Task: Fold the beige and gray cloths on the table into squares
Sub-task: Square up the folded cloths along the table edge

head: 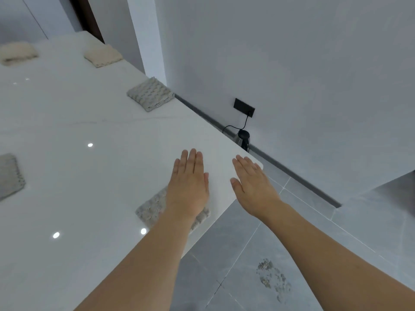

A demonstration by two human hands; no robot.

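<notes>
A white glossy table (94, 113) carries several folded knit cloths. Two beige squares lie at the far end, one (103, 55) near the right edge and one (18, 52) at the far left. A gray folded square (150, 93) sits by the right edge, and another gray one (10, 175) lies at the left of the view. A gray cloth (152, 209) lies under my left wrist, partly hidden. My left hand (189, 182) stretches flat above it with straight fingers. My right hand (251, 182) is flat and empty over the table's near right corner.
The table's right edge runs diagonally, with gray floor tiles (247, 254) below it. A black wall socket (244, 106) with a cable and a dark device (243, 136) stand on the floor by the wall. A stain (272, 278) marks the floor.
</notes>
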